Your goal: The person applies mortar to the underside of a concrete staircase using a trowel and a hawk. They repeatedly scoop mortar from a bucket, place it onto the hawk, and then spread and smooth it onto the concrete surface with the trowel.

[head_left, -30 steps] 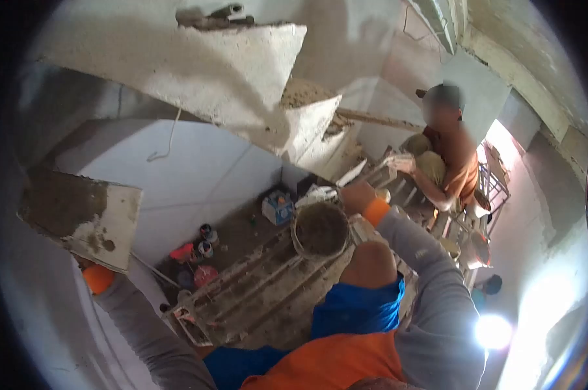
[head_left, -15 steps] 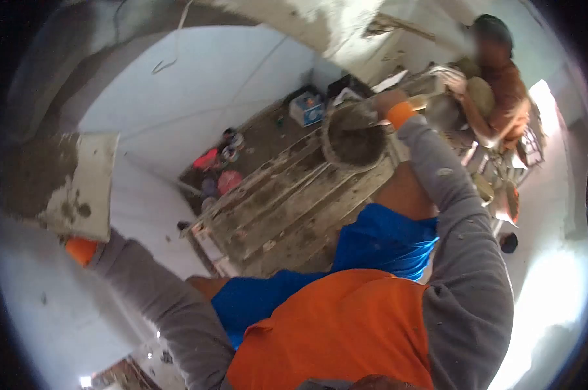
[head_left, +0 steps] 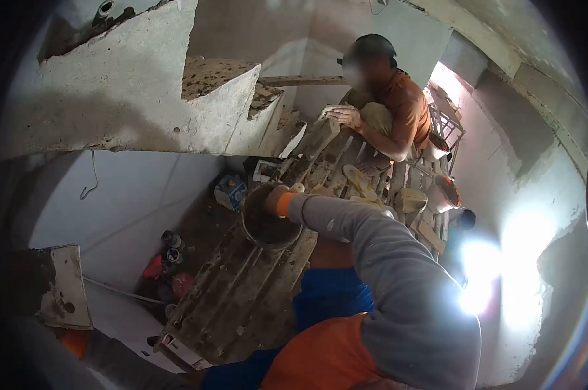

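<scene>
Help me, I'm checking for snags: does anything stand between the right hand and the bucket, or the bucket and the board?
Nothing visible does. The right hand is at the mouth of the bucket, and the space from there to the board looks open. Concrete stairs appear higher in the view; depth is hard to judge.

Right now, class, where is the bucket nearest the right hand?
In the head view, the bucket sits just left of centre on the planks, right hand at its mouth, blue box to its left.
</scene>
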### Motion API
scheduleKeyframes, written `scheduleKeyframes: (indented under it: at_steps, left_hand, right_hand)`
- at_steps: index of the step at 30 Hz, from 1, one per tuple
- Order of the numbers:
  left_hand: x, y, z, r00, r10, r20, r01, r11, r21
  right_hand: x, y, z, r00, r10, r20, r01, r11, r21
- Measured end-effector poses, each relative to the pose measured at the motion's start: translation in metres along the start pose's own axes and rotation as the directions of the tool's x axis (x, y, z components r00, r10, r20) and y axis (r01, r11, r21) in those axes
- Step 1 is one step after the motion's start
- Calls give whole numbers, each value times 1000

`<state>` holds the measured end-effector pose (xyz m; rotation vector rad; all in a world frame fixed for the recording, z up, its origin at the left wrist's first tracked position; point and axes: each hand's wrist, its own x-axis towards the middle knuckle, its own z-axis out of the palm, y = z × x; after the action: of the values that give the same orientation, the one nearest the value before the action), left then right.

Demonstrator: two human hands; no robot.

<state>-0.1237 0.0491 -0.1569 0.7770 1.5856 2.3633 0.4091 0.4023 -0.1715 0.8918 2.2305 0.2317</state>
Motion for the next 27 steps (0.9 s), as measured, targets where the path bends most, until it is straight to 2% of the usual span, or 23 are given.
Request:
scheduleKeyframes:
  at_steps: [1,4,7,10,13,16,19,20,22,24,26,27]
  left_hand:
    - [0,-2,1,1000,-5,2,5,1000,8]
    - [-1,-3,2,1000,-9,6,9,1000,10]
    - [-2,-4,3,1000,-8,2,8,1000,5]
    - [-3,-4,4,1000,-7,0,7,1000,-21]
    - [-3,-7,6,1000,-11,-2,11,999,-33]
    - [-6,-6,9,1000,-6,0,6,999,-45]
    - [-7,-3,11,1000,-4,5,4,998,-56]
    - [-6,-5,11,1000,-9,6,9,998,-57]
    - [-5,-3,13,1000,-9,10,9,998,-62]
    - [-5,-2,14,1000,-1,22,3,998,-64]
    - [-6,0,16,999,4,32,-2,997,-74]
    - [-8,2,16,999,8,34,-5,997,-81]
  right_hand:
    - [-8,3,-8,1000,11,-18,-10,1000,24]
    - [45,12,36,984,175,-20,-175,984,21]
    - [54,5,40,988,150,45,-150,989,1]
    - [57,-6,35,991,84,101,-85,996,10]
    - [52,-17,35,991,-71,117,66,997,39]
    - [64,-10,49,992,-129,0,128,989,74]
    - [55,12,49,951,-294,99,283,953,108]
    - [48,20,51,958,-245,152,192,936,296]
    - [34,34,58,943,-186,274,-26,783,621]
    - [31,52,83,921,-277,275,-35,644,764]
    - [23,64,94,896,-314,313,-48,634,772]
    - [13,66,101,923,-258,286,-90,576,812]
